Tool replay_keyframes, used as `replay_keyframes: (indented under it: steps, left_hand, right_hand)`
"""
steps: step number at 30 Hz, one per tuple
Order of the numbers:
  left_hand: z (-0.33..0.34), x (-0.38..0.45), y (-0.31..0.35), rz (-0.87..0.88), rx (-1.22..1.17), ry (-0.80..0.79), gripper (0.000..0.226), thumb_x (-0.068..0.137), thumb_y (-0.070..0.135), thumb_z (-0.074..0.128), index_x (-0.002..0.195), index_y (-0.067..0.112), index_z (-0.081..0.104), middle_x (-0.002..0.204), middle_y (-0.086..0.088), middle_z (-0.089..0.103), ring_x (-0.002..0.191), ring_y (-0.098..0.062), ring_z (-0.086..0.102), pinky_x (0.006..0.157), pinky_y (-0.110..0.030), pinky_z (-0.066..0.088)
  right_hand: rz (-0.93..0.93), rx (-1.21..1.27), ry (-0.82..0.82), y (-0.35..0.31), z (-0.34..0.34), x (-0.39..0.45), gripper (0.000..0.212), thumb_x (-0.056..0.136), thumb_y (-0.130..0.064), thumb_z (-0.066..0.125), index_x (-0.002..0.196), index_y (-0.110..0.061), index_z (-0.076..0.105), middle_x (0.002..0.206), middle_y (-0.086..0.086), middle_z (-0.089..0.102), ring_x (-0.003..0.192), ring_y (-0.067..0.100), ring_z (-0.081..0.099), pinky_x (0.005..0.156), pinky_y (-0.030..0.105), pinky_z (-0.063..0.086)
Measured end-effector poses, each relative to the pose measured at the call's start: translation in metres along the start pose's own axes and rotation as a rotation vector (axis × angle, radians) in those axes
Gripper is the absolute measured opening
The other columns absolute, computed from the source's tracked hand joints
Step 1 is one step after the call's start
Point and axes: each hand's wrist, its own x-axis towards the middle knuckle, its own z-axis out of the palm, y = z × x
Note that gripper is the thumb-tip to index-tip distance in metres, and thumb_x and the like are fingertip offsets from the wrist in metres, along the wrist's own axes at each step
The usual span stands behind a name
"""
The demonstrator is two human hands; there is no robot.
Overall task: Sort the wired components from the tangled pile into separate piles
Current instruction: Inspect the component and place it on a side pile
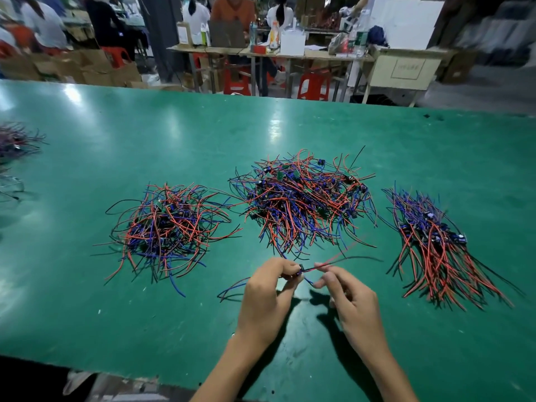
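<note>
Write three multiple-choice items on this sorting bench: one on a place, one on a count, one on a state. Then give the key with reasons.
1. Where does the neatly aligned wire pile lie?
A. right of the tangled middle pile
B. at the table's far edge
C. under the hands

2. How many wire piles lie ahead of the hands?
A. one
B. three
C. five

3. What are the hands doing?
A. resting flat
B. both pinching one wired component
C. holding scissors

Key: 1 A, the aligned pile lies right of the middle pile. 2 B, with the left pile. 3 B, left hand and right hand pinch the wired component over the green table.
</note>
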Motion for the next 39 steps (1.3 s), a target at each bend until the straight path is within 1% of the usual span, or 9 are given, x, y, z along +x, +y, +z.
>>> replay_keyframes:
  steps: [5,7,10,12,14,17,23,30,39]
  left_hand:
    - [0.004,0.006,0.013,-0.325,-0.134,-0.149,0.023,0.076,0.016,0.088,0.084,0.022,0.067,0.083,0.012,0.071,0.071,-0.008,0.065,0.066,-0.017,0.052]
    - [0.002,0.015,0.020,-0.538,-0.292,-0.263,0.029,0.075,0.018,0.088,0.093,0.021,0.066,0.085,0.006,0.071,0.064,-0.013,0.065,0.065,-0.025,0.056]
    - [-0.003,0.030,0.029,-0.816,-0.617,-0.411,0.028,0.093,0.020,0.072,0.117,0.011,0.062,0.087,-0.006,0.068,0.061,-0.019,0.066,0.063,-0.031,0.059]
    - [-0.004,0.037,0.031,-0.823,-0.606,-0.502,0.023,0.099,0.015,0.063,0.118,0.002,0.066,0.085,-0.010,0.066,0.063,-0.019,0.067,0.067,-0.030,0.059]
    - [-0.003,0.040,0.031,-0.817,-0.570,-0.557,0.020,0.098,0.007,0.062,0.112,-0.005,0.068,0.081,-0.009,0.064,0.066,-0.019,0.069,0.067,-0.028,0.059]
    - [0.000,0.043,0.031,-0.837,-0.591,-0.579,0.005,0.092,0.000,0.067,0.097,0.001,0.068,0.078,-0.009,0.065,0.069,-0.022,0.072,0.065,-0.027,0.060]
    - [0.012,0.030,0.023,-0.871,-0.717,-0.420,0.016,0.092,0.008,0.069,0.079,0.009,0.060,0.079,-0.007,0.071,0.063,-0.025,0.070,0.055,-0.027,0.057]
    - [0.018,0.017,0.019,-0.785,-0.813,-0.273,0.016,0.094,0.014,0.068,0.086,0.002,0.062,0.083,-0.015,0.067,0.056,-0.023,0.062,0.048,-0.028,0.053]
    - [0.018,0.012,0.021,-0.690,-0.723,-0.270,0.011,0.095,0.010,0.067,0.090,0.001,0.067,0.073,-0.012,0.066,0.052,-0.021,0.058,0.045,-0.027,0.053]
  right_hand:
    - [0.090,0.319,0.052,-0.004,0.008,0.017,0.019,0.086,-0.036,0.069,0.094,-0.023,0.080,0.084,0.001,0.077,0.056,0.003,0.059,0.052,0.014,0.044]
    - [0.119,0.378,0.077,-0.003,0.009,0.024,0.018,0.082,-0.036,0.074,0.090,-0.020,0.080,0.077,0.005,0.075,0.056,0.005,0.056,0.051,0.014,0.043]
    - [0.126,0.427,0.074,0.002,0.005,0.032,0.018,0.078,-0.035,0.078,0.085,-0.018,0.080,0.063,-0.001,0.068,0.052,0.005,0.048,0.047,0.015,0.039]
    - [0.106,0.412,0.044,0.005,0.001,0.034,0.017,0.080,-0.034,0.078,0.083,-0.018,0.079,0.062,-0.001,0.067,0.051,0.005,0.048,0.047,0.016,0.040]
    - [0.084,0.399,0.020,0.007,0.000,0.032,0.016,0.084,-0.031,0.077,0.083,-0.015,0.078,0.065,0.002,0.069,0.053,0.006,0.050,0.049,0.017,0.041]
    - [0.058,0.370,0.040,0.010,0.001,0.029,0.017,0.086,-0.031,0.074,0.079,-0.015,0.076,0.065,0.000,0.067,0.053,0.004,0.049,0.052,0.014,0.041]
    - [0.043,0.292,0.097,0.009,0.004,0.027,0.017,0.084,-0.033,0.074,0.074,-0.019,0.073,0.060,-0.001,0.061,0.053,0.008,0.046,0.053,0.020,0.039]
    - [0.055,0.301,0.109,0.009,0.006,0.026,0.018,0.081,-0.035,0.075,0.075,-0.018,0.074,0.059,-0.001,0.062,0.052,0.006,0.046,0.051,0.019,0.039]
    - [0.052,0.342,0.107,0.008,0.003,0.025,0.011,0.074,-0.032,0.082,0.073,-0.021,0.078,0.057,-0.005,0.065,0.049,0.001,0.048,0.048,0.014,0.040]
